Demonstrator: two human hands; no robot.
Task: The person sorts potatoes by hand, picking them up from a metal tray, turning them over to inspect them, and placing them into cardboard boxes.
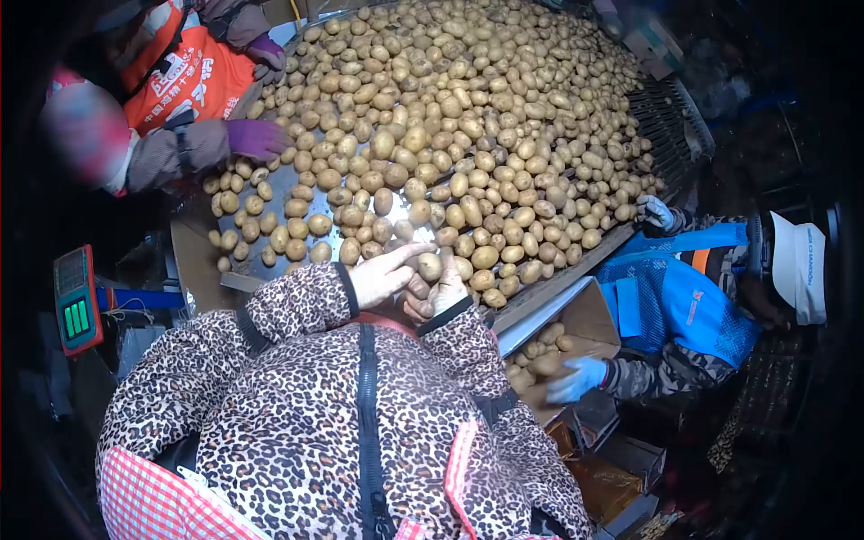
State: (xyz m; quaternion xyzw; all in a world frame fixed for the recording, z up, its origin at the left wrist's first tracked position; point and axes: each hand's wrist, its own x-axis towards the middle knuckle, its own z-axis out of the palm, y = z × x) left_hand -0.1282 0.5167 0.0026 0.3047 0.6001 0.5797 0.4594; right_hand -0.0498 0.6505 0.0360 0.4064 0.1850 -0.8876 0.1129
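My left hand [385,274], in a pale glove, is at the near edge of the potato heap, its fingers reaching over a potato [430,265]. Close on its right, my right hand [445,290] has its fingers round the other side of that same potato. Darker potatoes [417,290] lie between the two hands, just below the held one. Loose potatoes [396,175] spread over the metal table [281,184] directly beyond my hands.
A person in a red vest [193,81] with a purple glove [256,137] is at the upper left. At the right, a person in a blue vest [675,292] reaches over a cardboard box [589,315] of potatoes. A digital scale [77,301] stands left.
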